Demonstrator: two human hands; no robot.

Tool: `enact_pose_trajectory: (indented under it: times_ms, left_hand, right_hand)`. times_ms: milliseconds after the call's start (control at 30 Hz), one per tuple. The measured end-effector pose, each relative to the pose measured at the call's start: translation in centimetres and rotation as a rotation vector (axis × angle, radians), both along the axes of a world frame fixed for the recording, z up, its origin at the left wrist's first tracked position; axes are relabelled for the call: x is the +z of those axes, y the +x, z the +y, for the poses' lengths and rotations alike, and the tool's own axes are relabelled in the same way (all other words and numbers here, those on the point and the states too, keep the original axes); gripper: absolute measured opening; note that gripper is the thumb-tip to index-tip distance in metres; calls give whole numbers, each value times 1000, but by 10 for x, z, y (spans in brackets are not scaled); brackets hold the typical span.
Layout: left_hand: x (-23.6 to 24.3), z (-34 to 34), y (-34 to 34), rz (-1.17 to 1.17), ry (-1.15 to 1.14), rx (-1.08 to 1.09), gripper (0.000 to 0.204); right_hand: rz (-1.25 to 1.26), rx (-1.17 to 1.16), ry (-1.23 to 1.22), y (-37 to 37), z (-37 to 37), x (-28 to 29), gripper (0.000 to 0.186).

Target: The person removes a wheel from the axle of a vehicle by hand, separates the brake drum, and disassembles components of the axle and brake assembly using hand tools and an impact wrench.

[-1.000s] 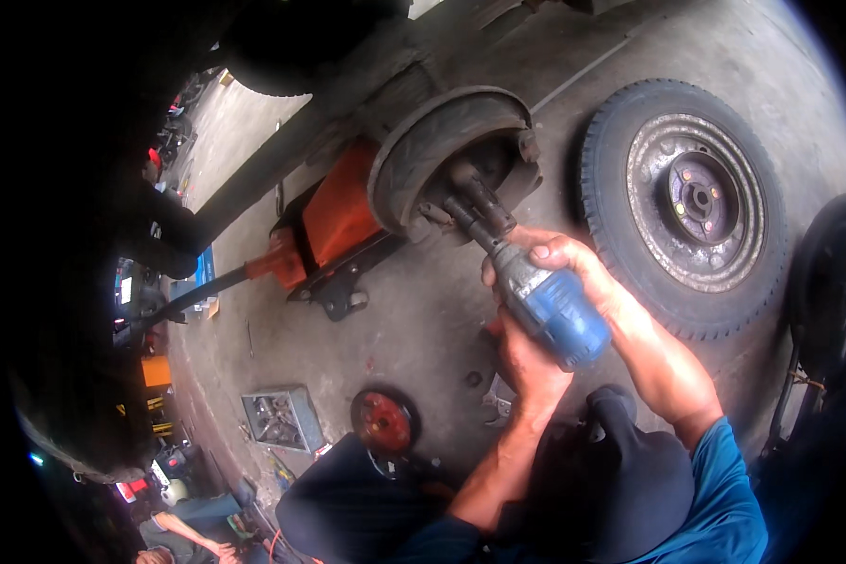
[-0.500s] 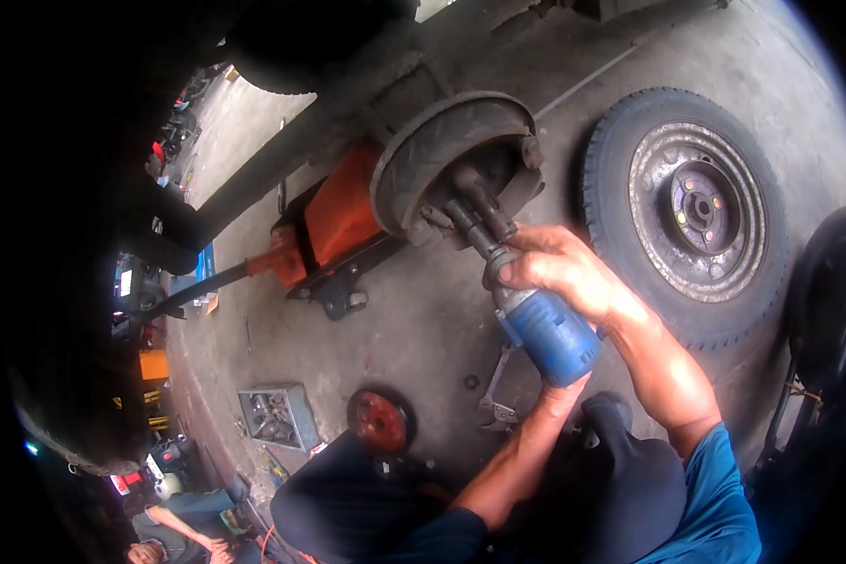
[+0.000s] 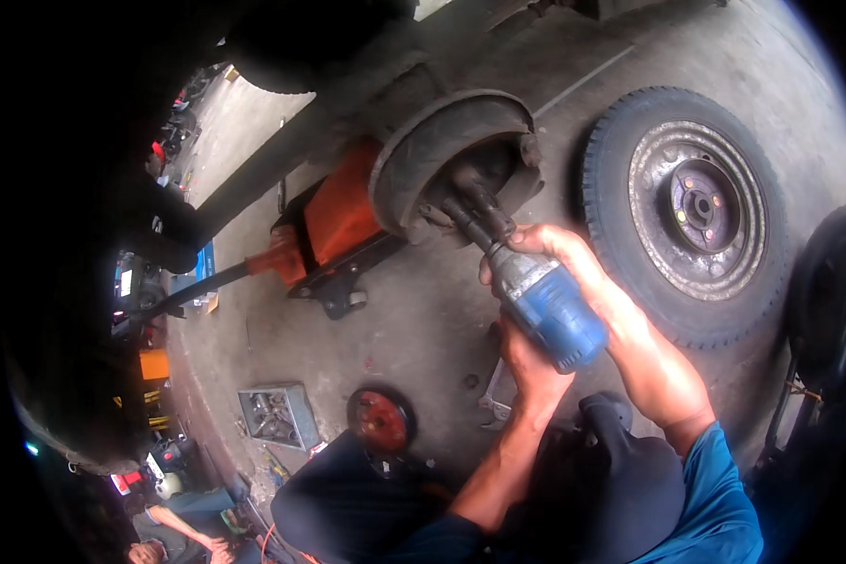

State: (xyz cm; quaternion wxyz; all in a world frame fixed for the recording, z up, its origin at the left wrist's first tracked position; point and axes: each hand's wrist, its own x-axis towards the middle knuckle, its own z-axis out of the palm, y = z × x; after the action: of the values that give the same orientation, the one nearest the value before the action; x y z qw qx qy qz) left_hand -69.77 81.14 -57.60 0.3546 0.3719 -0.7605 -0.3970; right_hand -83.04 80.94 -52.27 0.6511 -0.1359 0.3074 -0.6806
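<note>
A blue and grey impact wrench (image 3: 559, 318) points up and left, with a dark socket (image 3: 469, 224) on its nose. My left hand (image 3: 533, 365) is wrapped round its underside, the fingers partly hidden by the tool. My right hand (image 3: 566, 252) closes over the front of the wrench, its thumb and fingers around the grey nose. The socket reaches into the brake assembly (image 3: 404, 179), beside the protruding axle end (image 3: 487, 199). What the socket meets inside is too dark to make out.
A wheel with a tyre (image 3: 616, 179) lies flat at right. Left of the brake stands an orange floor jack (image 3: 346, 202) with a long handle. Nearer are a metal parts box (image 3: 303, 418), a red round part (image 3: 382, 423) and a wrench (image 3: 498, 390). Another person (image 3: 183, 526) sits lower left.
The impact wrench has rolled about its length and its rear has swung slightly right. My left hand has moved up along it, and my right hand has shifted its grip at the nose.
</note>
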Motion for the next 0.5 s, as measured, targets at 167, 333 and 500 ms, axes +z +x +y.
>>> enact_pose_trajectory:
  times_ms: [167,333,500]
  left_hand:
    - [-15,2,-2,83,13,-71,27]
    - [-4,-3,-5,97,-75,-44,27]
    - [-20,6,-2,183,-116,-56,26]
  right_hand:
    - [35,-56,29,1,2,-7,33]
    - [13,-51,-11,1,0,-8,33]
    - [100,-84,-11,2,1,-7,33]
